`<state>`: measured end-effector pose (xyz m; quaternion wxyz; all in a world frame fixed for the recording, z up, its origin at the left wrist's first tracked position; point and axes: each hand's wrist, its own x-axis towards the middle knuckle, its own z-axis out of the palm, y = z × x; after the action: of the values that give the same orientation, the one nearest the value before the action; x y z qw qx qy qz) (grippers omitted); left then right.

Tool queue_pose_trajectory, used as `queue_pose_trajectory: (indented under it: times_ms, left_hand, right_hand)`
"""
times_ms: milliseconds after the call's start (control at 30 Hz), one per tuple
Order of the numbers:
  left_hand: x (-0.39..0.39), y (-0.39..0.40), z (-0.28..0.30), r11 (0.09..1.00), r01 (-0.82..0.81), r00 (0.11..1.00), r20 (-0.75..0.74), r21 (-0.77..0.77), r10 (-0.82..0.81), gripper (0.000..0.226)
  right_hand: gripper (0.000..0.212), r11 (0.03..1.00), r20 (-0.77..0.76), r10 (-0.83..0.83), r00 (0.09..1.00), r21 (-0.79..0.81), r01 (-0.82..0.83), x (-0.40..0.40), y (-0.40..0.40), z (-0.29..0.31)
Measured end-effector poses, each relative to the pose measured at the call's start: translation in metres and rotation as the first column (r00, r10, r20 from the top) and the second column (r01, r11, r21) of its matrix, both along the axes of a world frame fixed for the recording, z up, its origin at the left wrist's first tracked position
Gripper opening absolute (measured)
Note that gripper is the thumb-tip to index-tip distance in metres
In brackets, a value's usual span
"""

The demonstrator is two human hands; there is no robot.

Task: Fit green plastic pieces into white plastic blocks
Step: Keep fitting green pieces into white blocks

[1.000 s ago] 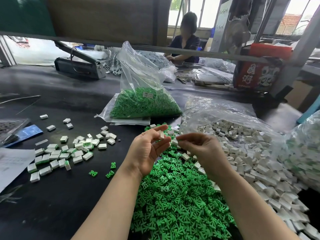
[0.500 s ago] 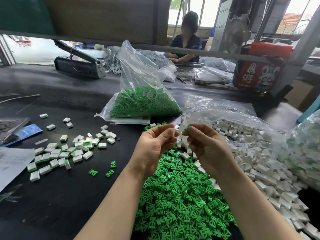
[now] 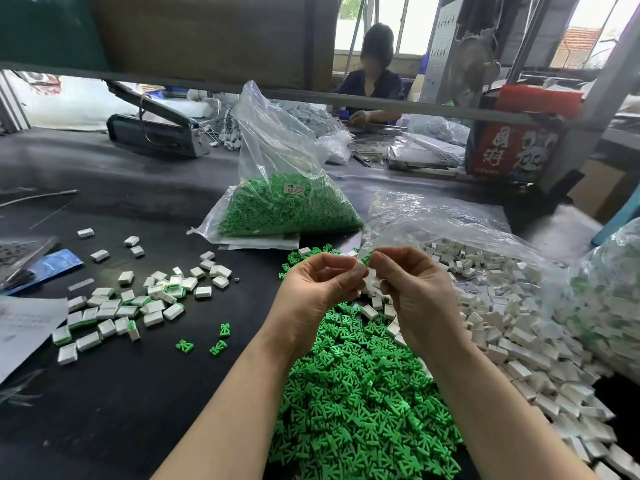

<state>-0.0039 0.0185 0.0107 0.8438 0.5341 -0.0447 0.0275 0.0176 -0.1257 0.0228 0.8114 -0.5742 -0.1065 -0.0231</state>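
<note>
My left hand (image 3: 317,296) pinches a small white block (image 3: 360,271) at its fingertips, above the table. My right hand (image 3: 412,292) pinches a green piece (image 3: 367,258) right against the top of that block. Below both hands lies a big heap of loose green pieces (image 3: 356,403). A heap of white blocks (image 3: 512,323) spills out of a clear bag on the right. To the left lies a group of fitted white blocks with green showing (image 3: 138,303).
A clear bag of green pieces (image 3: 287,206) stands behind the hands. Another bag of blocks (image 3: 602,299) sits at the far right. Papers (image 3: 24,323) lie at the left edge, a grey machine (image 3: 156,129) at the back. A person sits across the bench.
Both hands have risen a little and come together. The right hand now holds a green piece against the white block in the left hand.
</note>
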Motion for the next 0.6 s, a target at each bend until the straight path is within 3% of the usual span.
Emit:
queue_pose_trajectory:
  times_ms: [300, 600]
  left_hand:
    - [-0.0014, 0.0016, 0.0008, 0.999, -0.003, 1.000, 0.029, 0.044, 0.002, 0.027]
    - [-0.0016, 0.0025, 0.0017, 0.996, -0.054, 0.998, 0.044, 0.075, 0.051, 0.022]
  right_hand:
    - [0.003, 0.981, 0.169, -0.080, 0.982, -0.160, 0.107, -0.0007, -0.0003, -0.0041]
    - [0.003, 0.981, 0.156, -0.119, 0.981, -0.132, 0.140, 0.0001, 0.0000, -0.0066]
